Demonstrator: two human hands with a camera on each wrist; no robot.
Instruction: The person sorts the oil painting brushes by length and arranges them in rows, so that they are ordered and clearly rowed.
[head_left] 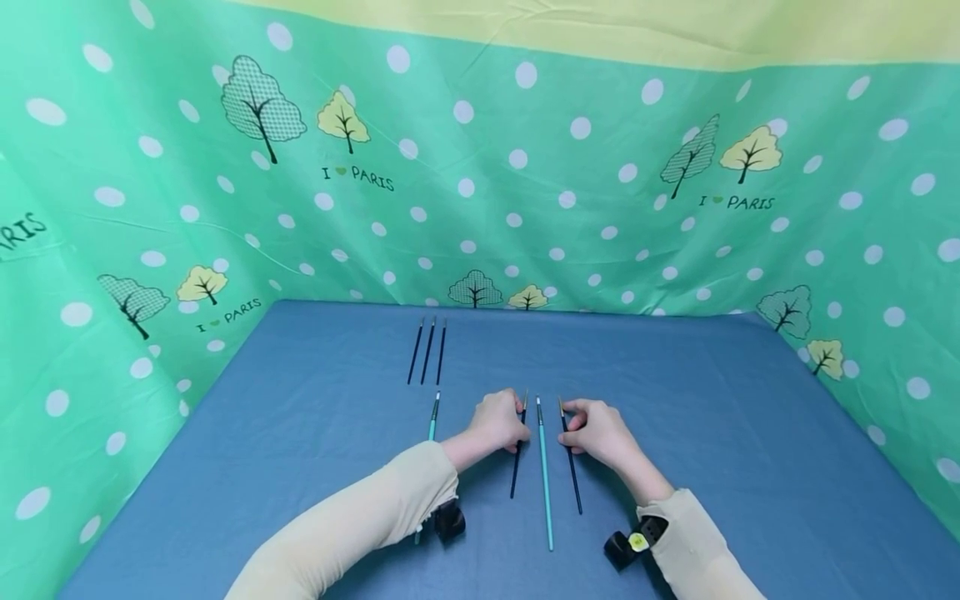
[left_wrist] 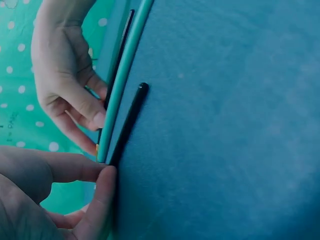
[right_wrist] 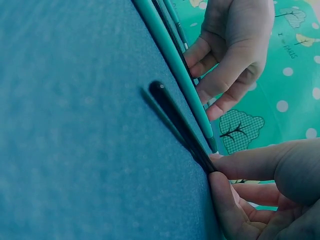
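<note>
Near the middle of the blue table (head_left: 300, 417), 2 dark brushes are being handled at the same time, 1 by each hand. The left hand (head_left: 498, 419) pinches the left dark brush (head_left: 516, 467) between thumb and finger, toward its bristle end, and the right hand (head_left: 600, 432) pinches the right dark brush (head_left: 575, 483) in a similar manner. Between these 2 lies the middle teal brush (head_left: 545, 475), which neither hand seems to grip. According to my judgement, the step in hand is the arranging of the dark brushes, 1 on each side of the teal; whether they are being set down or taken up, I cannot tell from 1 moment. At the handle end of the right dark brush, the right wrist view shows a shadow apart from it, so this end is probably raised above the table. If it is a setting down, the next move would call for lowering the 2 handles flat and loosening the pinches gently, without pushing the middle teal brush. I count 7 brushes: 5 dark and 2 teal. Of the dark, 2 are in the hands and 3 back brushes (head_left: 427, 354) lie side by side, farther away; the other teal is the left teal brush (head_left: 432, 427), partly hidden under the left sleeve (head_left: 352, 508).
</note>
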